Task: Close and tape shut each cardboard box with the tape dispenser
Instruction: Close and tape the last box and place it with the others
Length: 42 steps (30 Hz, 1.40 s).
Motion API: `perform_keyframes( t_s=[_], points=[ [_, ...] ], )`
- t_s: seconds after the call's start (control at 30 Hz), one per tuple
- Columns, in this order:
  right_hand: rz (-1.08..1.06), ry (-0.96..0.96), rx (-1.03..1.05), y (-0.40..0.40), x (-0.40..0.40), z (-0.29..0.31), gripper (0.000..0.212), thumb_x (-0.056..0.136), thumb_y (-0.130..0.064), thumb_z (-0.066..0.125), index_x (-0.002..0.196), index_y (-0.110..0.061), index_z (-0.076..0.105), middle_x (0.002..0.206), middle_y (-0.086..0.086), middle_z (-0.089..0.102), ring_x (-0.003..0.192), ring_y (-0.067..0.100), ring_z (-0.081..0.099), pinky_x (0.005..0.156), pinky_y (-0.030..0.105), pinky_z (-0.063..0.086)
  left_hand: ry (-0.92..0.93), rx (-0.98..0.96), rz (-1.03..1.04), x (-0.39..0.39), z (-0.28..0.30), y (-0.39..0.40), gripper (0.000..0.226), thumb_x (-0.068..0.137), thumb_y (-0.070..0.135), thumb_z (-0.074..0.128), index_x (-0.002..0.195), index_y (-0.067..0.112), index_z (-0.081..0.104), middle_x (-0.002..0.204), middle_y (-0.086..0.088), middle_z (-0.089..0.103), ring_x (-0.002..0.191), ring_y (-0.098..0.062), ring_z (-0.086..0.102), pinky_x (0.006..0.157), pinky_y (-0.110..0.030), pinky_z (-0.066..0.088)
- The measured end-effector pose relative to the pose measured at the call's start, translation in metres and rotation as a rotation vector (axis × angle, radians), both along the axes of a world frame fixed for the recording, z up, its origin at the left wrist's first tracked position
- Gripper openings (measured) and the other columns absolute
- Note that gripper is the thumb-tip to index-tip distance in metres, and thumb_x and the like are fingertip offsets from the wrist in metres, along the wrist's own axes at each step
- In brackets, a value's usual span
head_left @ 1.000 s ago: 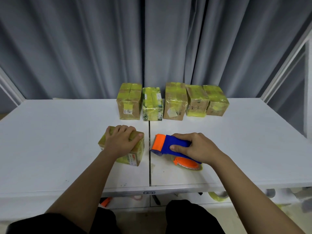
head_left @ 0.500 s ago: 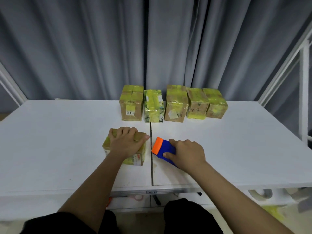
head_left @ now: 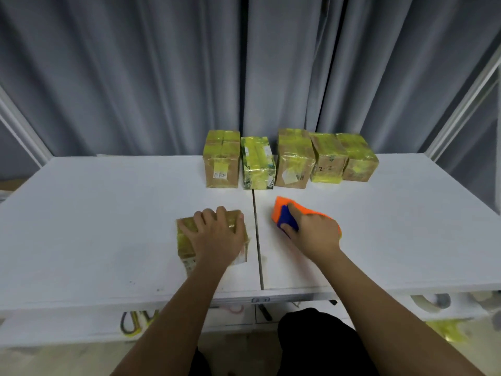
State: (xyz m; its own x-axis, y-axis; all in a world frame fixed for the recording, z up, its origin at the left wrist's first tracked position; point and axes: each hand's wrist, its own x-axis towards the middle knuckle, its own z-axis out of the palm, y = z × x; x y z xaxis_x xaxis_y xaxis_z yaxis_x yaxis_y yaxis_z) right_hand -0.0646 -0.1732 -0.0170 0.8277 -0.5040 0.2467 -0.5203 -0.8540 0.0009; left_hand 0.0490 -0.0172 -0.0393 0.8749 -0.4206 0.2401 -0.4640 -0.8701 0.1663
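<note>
Left hand (head_left: 217, 237) palm-down, fingers curled over the far top edge of a cardboard box (head_left: 187, 240). Right hand (head_left: 315, 234) wrapped round the tape dispenser (head_left: 284, 217) (thumb on its near side). Both forearms bare, reaching forward.

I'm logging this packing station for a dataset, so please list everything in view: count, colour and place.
Near box: one, brown cardboard with yellow tape, front left of the table seam.
Row of boxes: five, brown cardboard wrapped in yellow tape, side by side at the table's back edge.
Tape dispenser: one, orange and blue, right of the seam.
Table: one, white, a seam down its middle.
Curtain: grey, behind the table.
Shelf items under the table: blurred, cannot identify.
Left hand: rests on top of the near box, fingers curled over its far edge.
Right hand: grips the tape dispenser.
</note>
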Motion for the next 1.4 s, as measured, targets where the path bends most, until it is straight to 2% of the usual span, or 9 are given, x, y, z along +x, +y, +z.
perform_keyframes(
  t_s=[0.1,0.23,0.33,0.5,0.67,0.77,0.97,1.2,1.4],
  points=[
    [0.087,-0.088,-0.016,-0.006,0.01,-0.017,0.058,0.094,-0.045,0.051,0.147,-0.025,0.035,0.074,0.008,0.062,0.058,0.024,0.048,0.048,0.025,0.029,0.124,0.032,0.009,0.009,0.004,-0.001,0.051,0.094,0.055,0.024,0.12,0.021,0.051,0.126,-0.008,0.051,0.121,-0.029,0.04,0.107,-0.062,0.012],
    [0.053,-0.008,-0.277,-0.012,0.027,-0.035,0.062,0.064,-0.034,0.083,0.122,-0.024,0.065,0.05,0.003,0.055,0.044,0.025,0.051,0.052,0.028,0.024,-0.056,-0.002,-0.04,0.013,-0.003,0.001,0.044,0.091,0.041,0.027,0.094,0.014,0.062,0.094,-0.01,0.065,0.094,-0.033,0.056,0.096,-0.063,0.031],
    [0.062,0.045,-0.25,-0.01,0.024,-0.048,0.06,0.075,-0.039,0.073,0.131,-0.024,0.058,0.055,0.004,0.058,0.051,0.025,0.055,0.056,0.03,0.027,-0.187,-0.069,-0.075,0.019,-0.008,0.002,0.039,0.089,0.035,0.032,0.081,0.012,0.063,0.077,-0.008,0.064,0.078,-0.031,0.058,0.087,-0.061,0.04],
    [0.125,-0.271,-0.3,-0.003,0.019,-0.045,0.037,0.074,-0.035,0.059,0.104,-0.017,0.071,0.076,0.013,0.057,0.069,0.032,0.053,0.058,0.036,0.04,-0.187,-0.141,-0.106,0.024,-0.014,0.0,0.038,0.089,0.036,0.031,0.083,0.014,0.061,0.079,-0.005,0.062,0.081,-0.03,0.057,0.09,-0.061,0.038],
    [0.067,-0.486,1.155,0.038,0.033,-0.006,0.051,0.095,-0.024,0.054,0.144,-0.023,0.037,0.102,0.002,0.06,0.089,0.012,0.057,0.08,0.021,0.047,-0.178,-0.145,-0.091,0.023,-0.014,-0.001,0.042,0.09,0.038,0.026,0.087,0.016,0.062,0.085,-0.005,0.064,0.088,-0.029,0.057,0.096,-0.061,0.032],
    [-0.096,-0.652,1.47,0.049,0.04,-0.016,0.054,0.092,-0.021,0.062,0.14,-0.017,0.038,0.074,-0.006,0.062,0.082,0.015,0.065,0.093,0.035,0.052,-0.148,-0.135,-0.094,0.023,-0.014,0.0,0.043,0.09,0.039,0.023,0.091,0.018,0.06,0.09,-0.003,0.063,0.092,-0.028,0.055,0.098,-0.059,0.029],
    [0.005,-0.696,1.125,0.04,0.041,-0.013,0.035,0.086,-0.009,0.068,0.112,-0.024,0.051,0.071,0.017,0.06,0.064,0.017,0.063,0.067,0.029,0.049,-0.108,-0.112,-0.101,0.023,-0.015,0.004,0.041,0.091,0.042,0.02,0.094,0.022,0.056,0.092,0.003,0.059,0.096,-0.023,0.051,0.1,-0.055,0.028],
    [0.017,-0.618,1.007,0.042,0.044,-0.024,0.027,0.086,-0.004,0.065,0.102,-0.018,0.047,0.055,-0.001,0.048,0.048,0.005,0.052,0.053,0.016,0.043,-0.171,-0.126,-0.11,0.027,-0.02,0.004,0.037,0.092,0.043,0.028,0.093,0.022,0.058,0.089,0.004,0.06,0.092,-0.023,0.054,0.097,-0.052,0.033],
    [0.052,-0.371,0.83,0.056,0.042,-0.06,0.03,0.086,-0.003,0.057,0.111,-0.018,0.052,0.072,-0.001,0.056,0.071,0.02,0.057,0.063,0.031,0.045,-0.161,-0.115,-0.113,0.028,-0.021,0.003,0.04,0.092,0.044,0.025,0.094,0.022,0.058,0.089,0.003,0.06,0.092,-0.024,0.055,0.096,-0.055,0.032]
  ],
)
